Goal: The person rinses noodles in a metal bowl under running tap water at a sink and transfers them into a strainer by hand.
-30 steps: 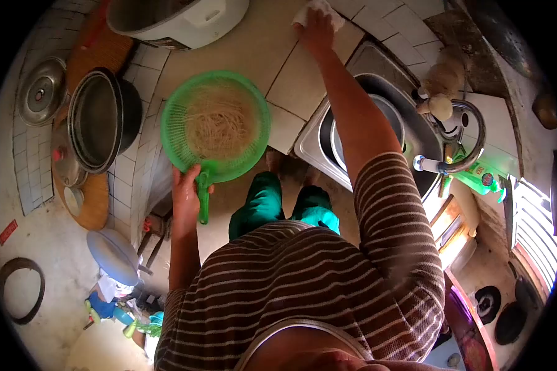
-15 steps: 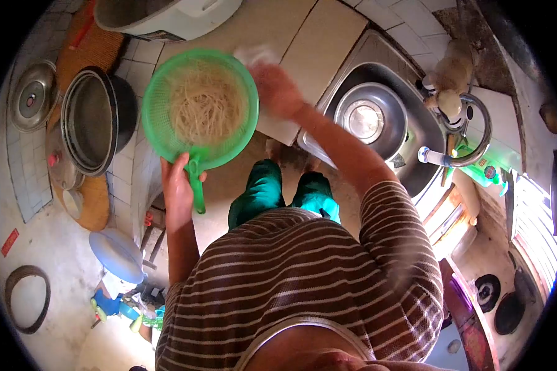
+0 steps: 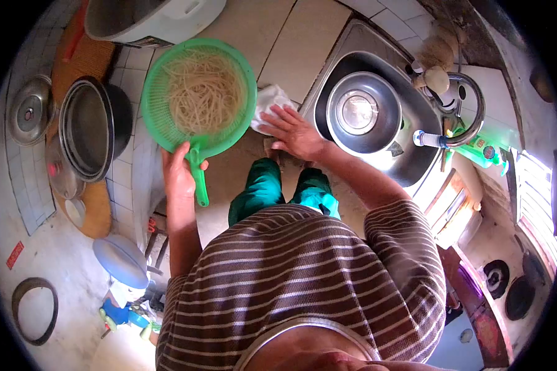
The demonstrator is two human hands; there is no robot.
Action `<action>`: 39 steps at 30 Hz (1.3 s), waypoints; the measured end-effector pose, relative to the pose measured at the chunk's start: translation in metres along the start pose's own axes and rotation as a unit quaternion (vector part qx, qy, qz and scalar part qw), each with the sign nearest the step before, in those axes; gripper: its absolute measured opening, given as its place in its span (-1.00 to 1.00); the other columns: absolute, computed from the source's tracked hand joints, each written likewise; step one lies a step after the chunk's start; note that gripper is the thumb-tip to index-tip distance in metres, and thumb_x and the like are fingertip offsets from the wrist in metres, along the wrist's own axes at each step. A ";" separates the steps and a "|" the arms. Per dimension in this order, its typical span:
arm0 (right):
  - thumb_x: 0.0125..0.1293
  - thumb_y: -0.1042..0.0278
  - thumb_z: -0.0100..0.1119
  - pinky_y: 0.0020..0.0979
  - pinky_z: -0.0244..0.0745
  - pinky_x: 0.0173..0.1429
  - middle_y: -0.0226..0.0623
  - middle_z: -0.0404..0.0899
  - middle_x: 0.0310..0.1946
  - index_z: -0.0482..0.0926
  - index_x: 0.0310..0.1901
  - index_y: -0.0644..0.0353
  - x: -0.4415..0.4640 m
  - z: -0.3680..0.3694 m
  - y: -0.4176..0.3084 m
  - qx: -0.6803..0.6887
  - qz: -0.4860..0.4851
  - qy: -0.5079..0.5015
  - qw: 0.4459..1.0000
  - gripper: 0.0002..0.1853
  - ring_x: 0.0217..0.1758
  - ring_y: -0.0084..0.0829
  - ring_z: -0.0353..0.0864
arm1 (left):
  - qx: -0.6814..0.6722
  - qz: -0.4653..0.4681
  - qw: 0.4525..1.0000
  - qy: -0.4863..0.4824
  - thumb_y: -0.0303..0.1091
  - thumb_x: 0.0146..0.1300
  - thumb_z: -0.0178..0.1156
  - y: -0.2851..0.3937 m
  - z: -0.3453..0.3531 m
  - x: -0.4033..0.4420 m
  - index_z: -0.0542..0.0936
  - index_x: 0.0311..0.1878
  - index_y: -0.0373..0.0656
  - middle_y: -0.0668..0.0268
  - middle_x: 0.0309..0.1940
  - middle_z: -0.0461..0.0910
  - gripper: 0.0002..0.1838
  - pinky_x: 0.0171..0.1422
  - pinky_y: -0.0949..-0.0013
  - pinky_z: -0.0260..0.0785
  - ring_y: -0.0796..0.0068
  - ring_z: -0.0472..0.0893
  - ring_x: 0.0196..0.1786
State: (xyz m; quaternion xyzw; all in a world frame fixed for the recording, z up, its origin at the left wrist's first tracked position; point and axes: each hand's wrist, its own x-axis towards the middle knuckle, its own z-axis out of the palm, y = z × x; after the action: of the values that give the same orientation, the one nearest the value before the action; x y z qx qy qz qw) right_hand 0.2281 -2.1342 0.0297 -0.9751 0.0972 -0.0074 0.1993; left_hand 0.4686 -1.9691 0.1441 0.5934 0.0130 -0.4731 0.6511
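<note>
My left hand [image 3: 179, 176] is wrapped round the handle of a green plastic colander [image 3: 151, 93], which is held up to the left of the counter. Pale, thin noodles [image 3: 207, 93] lie in a tangled heap inside it. Just right of the colander, my right hand [image 3: 297, 133] has its fingers spread over a crumpled white cloth [image 3: 271, 99] at the counter's front edge. Part of the cloth is hidden beneath those fingers.
To the right, a metal bowl [image 3: 387, 127] stands in the steel sink [image 3: 418, 164], beside a curved faucet [image 3: 476, 111]. A dark pot [image 3: 120, 120], a metal lid [image 3: 31, 102] and a large white appliance [image 3: 185, 25] are at the left and upper left.
My right hand and the white cloth have moved towards me, from the counter's middle to its front edge. The colander stays in my left hand, almost in the same place.
</note>
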 end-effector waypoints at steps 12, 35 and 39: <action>0.28 0.15 -0.03 0.00 -0.15 0.46 -0.12 0.02 0.40 0.10 0.37 0.05 0.094 -0.021 0.132 -0.115 0.242 0.149 0.952 -0.37 0.45 0.05 -0.07 | 0.032 -0.023 0.999 -0.022 -0.44 0.20 0.08 -0.006 0.013 -0.002 0.30 0.14 0.09 0.36 -0.09 0.43 -0.56 -0.53 0.34 0.31 0.38 0.51 -0.18; 0.37 0.18 -0.07 -0.33 0.16 0.34 -0.18 0.40 0.16 0.36 0.20 0.17 0.047 -0.062 0.087 0.706 0.179 0.453 0.514 -0.58 0.23 -0.34 0.34 | 0.025 -0.058 0.992 -0.112 -0.47 0.19 0.09 -0.023 0.084 0.017 0.28 0.08 0.05 0.32 -0.20 0.42 -0.61 -0.57 0.36 0.36 0.41 0.50 -0.32; 0.38 0.35 -0.12 -0.47 0.23 0.27 -0.23 0.39 0.16 0.34 0.23 0.20 0.004 -0.084 0.057 0.723 0.130 0.459 0.499 -0.60 0.19 -0.45 0.36 | 0.050 -0.056 0.984 -0.160 -0.47 0.18 0.11 -0.056 0.097 0.024 0.30 0.07 0.04 0.34 -0.23 0.41 -0.61 -0.57 0.36 0.34 0.43 0.49 -0.33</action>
State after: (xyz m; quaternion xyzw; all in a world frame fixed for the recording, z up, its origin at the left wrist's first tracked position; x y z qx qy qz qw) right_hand 0.2166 -2.2188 0.0845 -0.3267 0.2611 -0.4954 0.7614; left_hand 0.3938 -2.0517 0.1162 0.5398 -0.0817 -0.5978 0.5870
